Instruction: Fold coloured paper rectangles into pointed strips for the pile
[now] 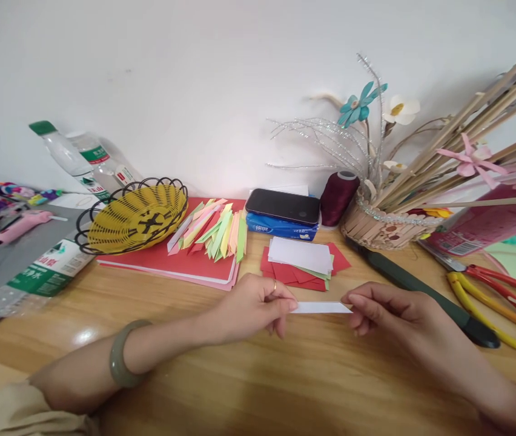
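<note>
A narrow strip of white paper (322, 307) is stretched level between my two hands above the wooden table, its right end cut or folded at a slant. My left hand (260, 306) pinches the left end between thumb and forefinger. At the slanted end, the thumb and fingertips of my right hand (387, 315) close on the paper. Just beyond lies a small stack of white, green and red paper pieces (300, 254). Farther left, a pile of folded coloured paper strips (221, 227) rests on red paper sheets (189, 263).
A yellow woven basket (142, 221) and plastic bottles (46, 275) stand left. Behind the stack, a phone (283, 204) lies on a blue packet (280, 225), beside a maroon thread spool (337, 197). To the right are a flower holder (383, 227), a dark green-handled tool (421, 284) and scissors (506, 303).
</note>
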`<action>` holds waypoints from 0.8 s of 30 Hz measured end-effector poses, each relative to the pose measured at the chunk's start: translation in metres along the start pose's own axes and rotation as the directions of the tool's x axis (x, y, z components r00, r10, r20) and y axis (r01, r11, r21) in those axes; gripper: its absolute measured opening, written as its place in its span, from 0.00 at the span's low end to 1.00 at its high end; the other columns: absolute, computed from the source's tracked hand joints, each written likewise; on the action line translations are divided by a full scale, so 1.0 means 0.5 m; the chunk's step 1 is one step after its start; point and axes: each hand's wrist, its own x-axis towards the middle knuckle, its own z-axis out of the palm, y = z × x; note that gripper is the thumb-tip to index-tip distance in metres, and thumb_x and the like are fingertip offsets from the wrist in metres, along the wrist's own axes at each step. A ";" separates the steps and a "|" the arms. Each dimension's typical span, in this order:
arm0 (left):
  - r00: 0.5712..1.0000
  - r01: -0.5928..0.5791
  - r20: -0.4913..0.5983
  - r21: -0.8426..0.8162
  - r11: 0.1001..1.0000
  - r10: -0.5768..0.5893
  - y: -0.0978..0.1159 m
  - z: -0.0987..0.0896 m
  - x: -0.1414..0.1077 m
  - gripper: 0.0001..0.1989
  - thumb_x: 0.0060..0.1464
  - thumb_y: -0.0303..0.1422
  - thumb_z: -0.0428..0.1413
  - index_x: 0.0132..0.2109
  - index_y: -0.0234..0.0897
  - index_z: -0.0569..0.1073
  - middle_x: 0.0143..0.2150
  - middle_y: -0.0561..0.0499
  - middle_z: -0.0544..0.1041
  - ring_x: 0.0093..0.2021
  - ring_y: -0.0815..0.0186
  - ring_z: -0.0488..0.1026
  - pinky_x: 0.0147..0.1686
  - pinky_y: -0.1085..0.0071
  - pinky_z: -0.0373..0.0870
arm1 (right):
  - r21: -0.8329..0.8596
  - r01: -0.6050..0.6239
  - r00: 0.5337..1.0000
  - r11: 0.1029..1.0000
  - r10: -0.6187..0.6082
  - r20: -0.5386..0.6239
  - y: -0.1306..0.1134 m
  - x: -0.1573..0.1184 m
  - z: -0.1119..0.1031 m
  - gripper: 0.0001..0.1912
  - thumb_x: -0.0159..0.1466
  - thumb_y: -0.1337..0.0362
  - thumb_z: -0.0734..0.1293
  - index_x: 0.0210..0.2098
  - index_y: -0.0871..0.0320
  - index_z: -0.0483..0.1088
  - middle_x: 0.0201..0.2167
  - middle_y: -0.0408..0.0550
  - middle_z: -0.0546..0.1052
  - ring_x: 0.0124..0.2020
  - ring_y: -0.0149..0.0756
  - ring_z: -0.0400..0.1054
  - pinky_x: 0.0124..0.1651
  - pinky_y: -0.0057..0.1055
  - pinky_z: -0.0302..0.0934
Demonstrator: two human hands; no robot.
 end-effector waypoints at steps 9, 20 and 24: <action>0.998 0.063 0.015 -0.118 0.991 -0.062 -0.006 0.006 0.003 0.12 0.50 0.38 0.58 0.28 0.32 0.70 0.15 0.59 0.67 0.16 0.76 0.63 0.21 0.79 0.63 | 0.027 0.102 0.993 0.994 -0.104 0.061 -0.017 -0.008 0.007 0.23 0.63 0.47 0.58 0.23 0.57 0.70 0.19 0.45 0.73 0.20 0.31 0.66 0.24 0.26 0.61; 0.988 -0.126 0.099 0.042 0.991 0.121 -0.001 -0.013 -0.019 0.08 0.58 0.30 0.50 0.34 0.32 0.70 0.24 0.54 0.74 0.27 0.73 0.71 0.30 0.79 0.68 | -0.038 0.128 0.979 0.991 -0.120 0.168 0.000 -0.011 -0.014 0.21 0.65 0.49 0.56 0.30 0.56 0.72 0.24 0.46 0.74 0.27 0.34 0.69 0.30 0.27 0.63; 0.993 -0.117 0.005 0.214 0.970 0.119 -0.002 -0.015 -0.023 0.09 0.57 0.32 0.52 0.32 0.32 0.71 0.24 0.53 0.76 0.23 0.75 0.67 0.23 0.82 0.62 | -0.090 0.113 0.981 0.990 -0.096 0.171 -0.003 -0.007 -0.014 0.22 0.65 0.49 0.56 0.27 0.56 0.70 0.22 0.45 0.73 0.24 0.33 0.68 0.28 0.27 0.62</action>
